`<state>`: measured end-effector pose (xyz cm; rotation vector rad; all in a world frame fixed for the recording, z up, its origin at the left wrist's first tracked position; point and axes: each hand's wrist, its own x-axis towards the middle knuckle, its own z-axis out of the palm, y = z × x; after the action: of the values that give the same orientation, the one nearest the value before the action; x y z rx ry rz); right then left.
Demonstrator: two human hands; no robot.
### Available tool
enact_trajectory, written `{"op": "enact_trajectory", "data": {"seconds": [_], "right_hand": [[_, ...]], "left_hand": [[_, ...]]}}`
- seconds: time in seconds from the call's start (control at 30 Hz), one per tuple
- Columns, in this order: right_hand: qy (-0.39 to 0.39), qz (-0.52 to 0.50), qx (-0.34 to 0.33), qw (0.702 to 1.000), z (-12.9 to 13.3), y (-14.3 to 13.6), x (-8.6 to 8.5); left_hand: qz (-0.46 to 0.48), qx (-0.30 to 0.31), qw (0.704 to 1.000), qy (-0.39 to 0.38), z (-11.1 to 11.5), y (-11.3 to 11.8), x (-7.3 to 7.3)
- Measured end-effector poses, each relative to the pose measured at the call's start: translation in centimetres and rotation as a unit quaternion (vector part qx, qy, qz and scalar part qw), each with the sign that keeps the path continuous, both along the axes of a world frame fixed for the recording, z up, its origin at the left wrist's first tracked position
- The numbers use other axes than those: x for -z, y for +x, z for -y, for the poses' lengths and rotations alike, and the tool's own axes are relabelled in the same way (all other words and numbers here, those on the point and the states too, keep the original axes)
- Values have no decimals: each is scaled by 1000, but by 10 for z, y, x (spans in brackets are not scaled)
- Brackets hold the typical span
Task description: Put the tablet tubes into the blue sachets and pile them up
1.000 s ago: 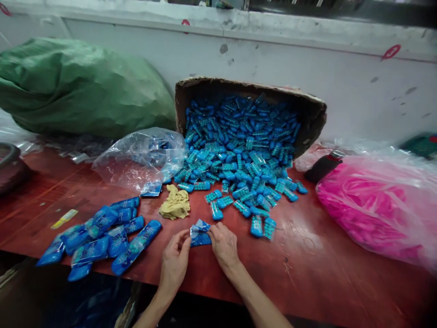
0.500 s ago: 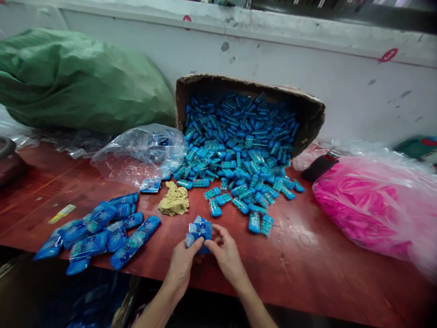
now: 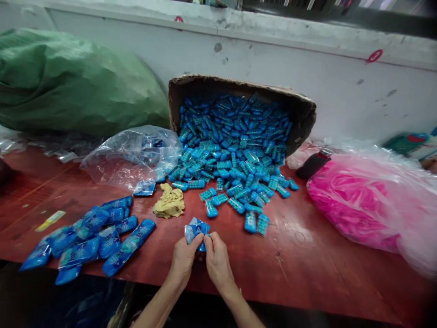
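My left hand (image 3: pixel 184 256) and my right hand (image 3: pixel 217 258) meet over the table's front part, both closed on a small blue printed packet (image 3: pixel 197 229). My thumbs lie close together at its near edge, and the fingers below are mostly hidden. Left of my hands, several filled blue packets (image 3: pixel 129 246) lie in a loose pile. Beyond the hands is a crumpled yellow cloth (image 3: pixel 170 201). Many small blue items in clear wrap (image 3: pixel 235 166) spill from a cardboard box (image 3: pixel 312 116) tipped on its side.
A clear plastic bag (image 3: pixel 112 157) with blue printed pieces lies left of the box. Behind it rests a big green sack (image 3: pixel 78 86). On the right are a dark bottle (image 3: pixel 316 164) and a bag of bright pink pieces (image 3: pixel 355 205). A yellow strip (image 3: pixel 50 220) lies on the red table (image 3: pixel 307 278).
My right hand has moved in toward the left, so the thumbs now nearly touch on the packet. The whole view has shifted slightly.
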<state>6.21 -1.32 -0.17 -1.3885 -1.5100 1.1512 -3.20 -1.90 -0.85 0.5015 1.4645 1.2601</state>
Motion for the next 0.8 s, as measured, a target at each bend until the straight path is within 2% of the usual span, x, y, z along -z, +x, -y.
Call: {"op": "enact_trajectory", "data": {"seconds": [0.17,0.23,0.33,0.5,0.67,0.8], "right_hand": [[4,-11,9,1000,-1,6,-4],[22,1,22,1000,0,10,-7],[46,16,1,999,0,17,-15],[59,19,-28,998,-2,27,-23],[18,-76,-2,997,0,24,-13],[-36,-134,32,990,3,18,0]], "left_hand": [[81,71,994,-11,2,-2,-10],[115,71,990,-23,5,-3,-12],[155,62,985,-37,8,-2,-10],[189,101,976,-46,10,-1,-7],[231,56,968,-74,10,-6,-10],[230,53,971,-31,13,-4,-14]]}}
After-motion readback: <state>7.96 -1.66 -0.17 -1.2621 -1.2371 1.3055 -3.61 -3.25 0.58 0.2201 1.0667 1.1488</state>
